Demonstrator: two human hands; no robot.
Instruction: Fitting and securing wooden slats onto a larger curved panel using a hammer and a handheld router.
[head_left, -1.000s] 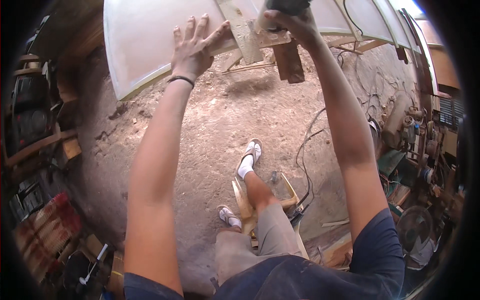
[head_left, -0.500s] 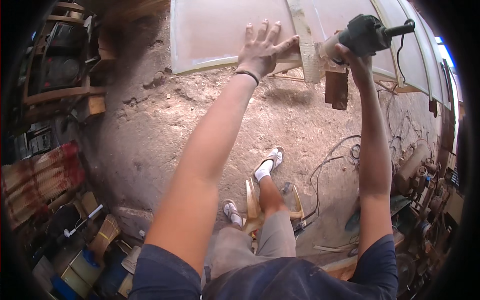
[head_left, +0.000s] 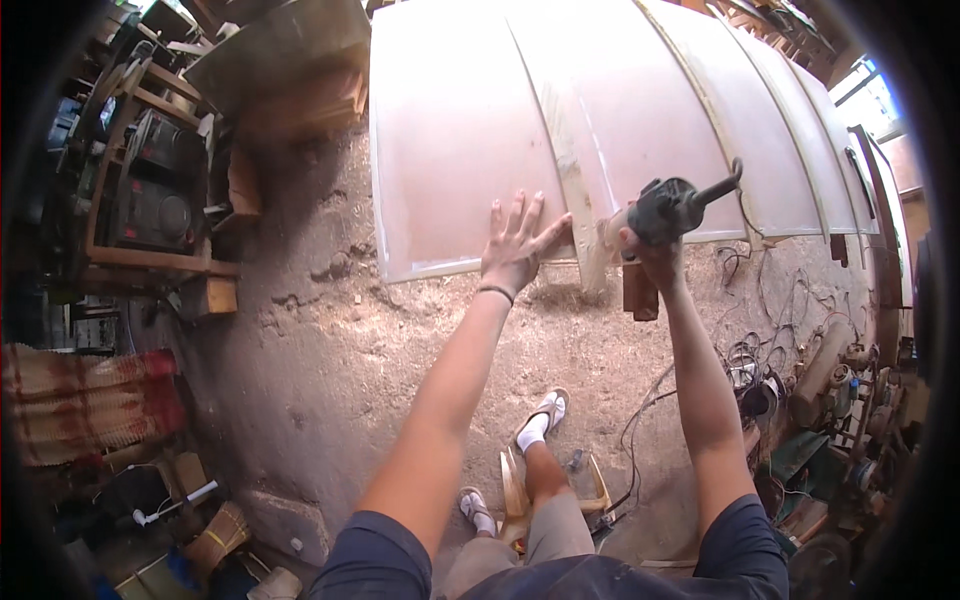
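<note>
My left hand (head_left: 512,252) lies with spread fingers on a large pale panel (head_left: 445,165), near its front edge. Its thumb reaches toward a light wooden batten (head_left: 568,185) running across the panel. To the right of this batten, my right hand (head_left: 657,265) is wrapped around a dark green corded power tool (head_left: 664,212), whose kind I cannot make out. The tool's pale front part points toward the batten's near end, and its working tip is hidden. A brown wooden block (head_left: 640,295) shows below the panel edge beside my right hand.
More battens (head_left: 690,75) cross the panel to the right. Black cables (head_left: 650,400) trail over the dirt floor (head_left: 330,380) toward machinery (head_left: 845,385) on the right. At the left stands a wooden rack (head_left: 165,265). A wooden stool-like frame (head_left: 515,495) is by my feet.
My view has tilted upward, so the panel and both hands appear lower and more of the panel shows. The left hand stays flat and the right keeps its grip on the tool.
</note>
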